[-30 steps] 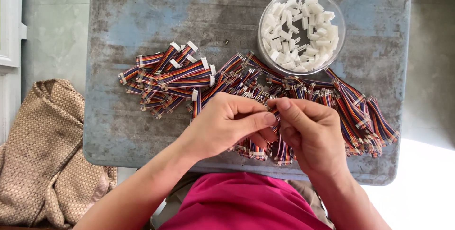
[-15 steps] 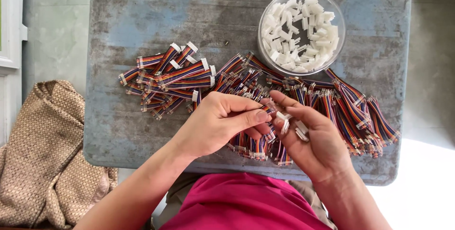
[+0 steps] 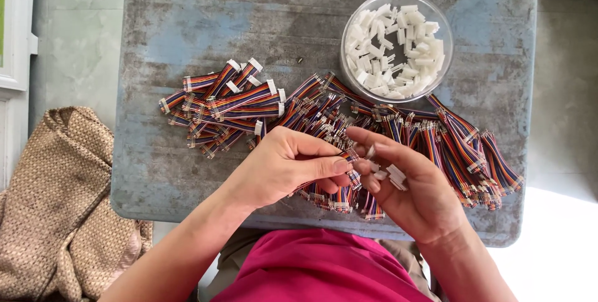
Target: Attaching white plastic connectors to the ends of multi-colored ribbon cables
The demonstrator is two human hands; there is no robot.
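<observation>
Parted since a moment ago, left hand (image 3: 283,168) pinches a ribbon cable (image 3: 349,177); right hand (image 3: 414,193), palm up, cups white connectors (image 3: 393,176).

Bowl (image 3: 437,22) of connector housings (image 3: 394,50) at far right of tabletop (image 3: 187,28). Wire bundles (image 3: 230,103) spread left to right in front of it. Woven bag (image 3: 56,215) on floor, left of tabletop.
</observation>
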